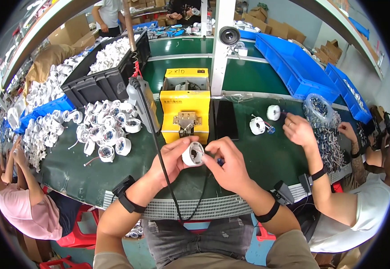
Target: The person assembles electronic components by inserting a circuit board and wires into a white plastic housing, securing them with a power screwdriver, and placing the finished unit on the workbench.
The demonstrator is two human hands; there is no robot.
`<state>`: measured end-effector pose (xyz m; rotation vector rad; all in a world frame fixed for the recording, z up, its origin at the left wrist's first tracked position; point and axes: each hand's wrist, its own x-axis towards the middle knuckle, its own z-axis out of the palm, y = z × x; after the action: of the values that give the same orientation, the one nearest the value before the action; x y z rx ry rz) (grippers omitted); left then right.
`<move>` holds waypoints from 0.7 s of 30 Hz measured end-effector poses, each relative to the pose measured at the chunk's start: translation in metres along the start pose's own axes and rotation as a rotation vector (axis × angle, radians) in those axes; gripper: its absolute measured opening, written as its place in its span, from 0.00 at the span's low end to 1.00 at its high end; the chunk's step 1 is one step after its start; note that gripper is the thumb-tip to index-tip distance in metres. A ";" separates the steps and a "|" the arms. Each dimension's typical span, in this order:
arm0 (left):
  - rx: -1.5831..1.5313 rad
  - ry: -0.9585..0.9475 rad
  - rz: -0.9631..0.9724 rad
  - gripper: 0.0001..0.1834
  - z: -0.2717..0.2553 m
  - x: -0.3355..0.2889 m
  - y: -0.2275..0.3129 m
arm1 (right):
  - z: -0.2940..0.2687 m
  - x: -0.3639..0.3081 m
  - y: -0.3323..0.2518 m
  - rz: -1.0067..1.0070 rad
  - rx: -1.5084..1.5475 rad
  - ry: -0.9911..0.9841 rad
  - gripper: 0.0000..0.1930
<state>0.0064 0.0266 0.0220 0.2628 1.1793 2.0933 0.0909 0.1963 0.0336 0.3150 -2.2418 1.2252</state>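
Note:
My left hand (171, 162) grips a white round plastic housing (187, 157) by its side, its open face turned to the right. Close against it, my right hand (229, 166) has thumb and forefinger pinched at the housing's rim, on what looks like a thin wire. A small blue circuit board (221, 161) shows under the right hand's fingers. Just beyond both hands stands a yellow bench machine (186, 105) with a metal fixture (187, 120) at its front. A black cable (160, 154) hangs down in front of my left forearm.
Left of the machine lies a heap of white housings (107, 130) with boards inside. A black crate (101, 76) of white parts stands behind it. At right, a co-worker's hand (299, 130) is near two loose housings (257, 126) and a pile of wired parts (329, 145). A blue tray (293, 67) sits beyond.

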 end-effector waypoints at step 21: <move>-0.081 -0.356 0.181 0.21 0.008 -0.005 -0.011 | 0.007 -0.005 0.005 0.437 0.559 -0.019 0.09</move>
<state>0.0192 0.0317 0.0186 0.6948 0.8832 2.1289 0.0899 0.1933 0.0242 0.0348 -2.0011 2.0862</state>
